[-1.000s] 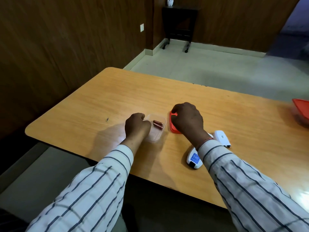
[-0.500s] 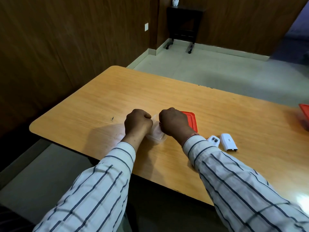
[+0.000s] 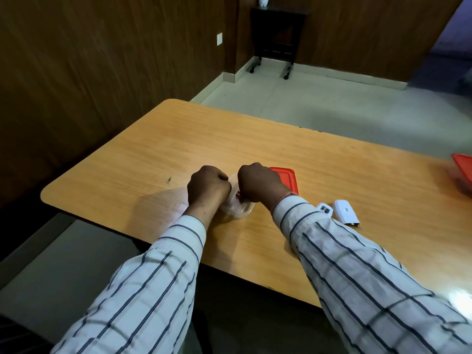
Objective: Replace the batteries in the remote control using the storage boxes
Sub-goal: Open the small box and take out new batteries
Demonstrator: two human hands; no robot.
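Wood-grain table point(image 3: 229, 139), near edge crossed by striped sleeves point(image 3: 158, 282), carries the clear box point(image 3: 238, 209) between two fists: left hand point(image 3: 208, 186) grips its 9 o'clock wall, right hand point(image 3: 258, 183) curls inside over a copper battery point(image 3: 239, 198), grip hidden, with the red lid point(image 3: 287, 176) at 2 o'clock, the remote point(image 3: 324, 208) and battery cover point(image 3: 346, 210) at 3, and open wood beyond.

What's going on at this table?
A person is mid battery swap. The left hand grips the clear storage box on the wooden table, while the right hand reaches into it, fingers apparently pinching a copper-coloured battery. The red lid lies just behind that hand. The remote, battery bay open, and its back cover lie to the right, untouched. A second red-lidded box sits at the far right edge.
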